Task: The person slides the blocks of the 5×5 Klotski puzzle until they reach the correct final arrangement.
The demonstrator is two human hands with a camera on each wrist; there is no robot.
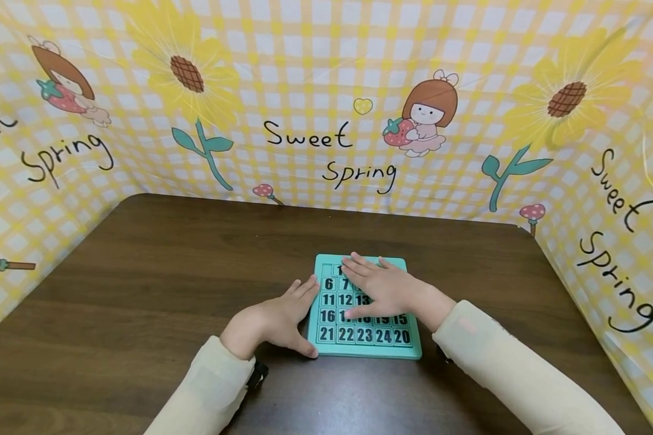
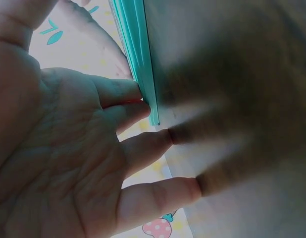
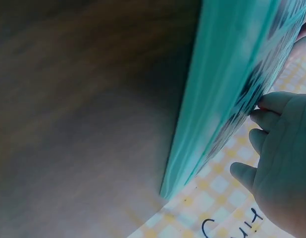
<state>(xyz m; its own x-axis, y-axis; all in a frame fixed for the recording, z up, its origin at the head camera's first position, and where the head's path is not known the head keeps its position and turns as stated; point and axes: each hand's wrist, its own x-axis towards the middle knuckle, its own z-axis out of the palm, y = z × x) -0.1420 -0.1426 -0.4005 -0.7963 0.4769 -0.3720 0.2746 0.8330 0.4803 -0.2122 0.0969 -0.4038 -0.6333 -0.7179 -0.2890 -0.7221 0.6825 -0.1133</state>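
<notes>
A teal number slide puzzle [image 1: 364, 353] lies flat on the table, with black numbers on its square tiles. Its upper left corner holds a gap with no tile. My left hand [image 1: 277, 320] is at the puzzle's left side, fingertips against the edge and thumb by the lower left corner; in the left wrist view its fingers reach out nearly straight. Across the upper and middle tiles lies my right hand [image 1: 386, 290], fingers spread, hiding several numbers. The right wrist view shows fingertips [image 3: 267, 101] touching the tile face beyond the puzzle's side wall [image 3: 212, 94].
The dark brown wooden table [image 1: 196, 260] extends around the puzzle. A yellow checked cloth [image 1: 305, 72] with flowers and "Sweet Spring" lettering hangs behind the table and along both sides. A black strap [image 1: 258, 374] shows at the left wrist.
</notes>
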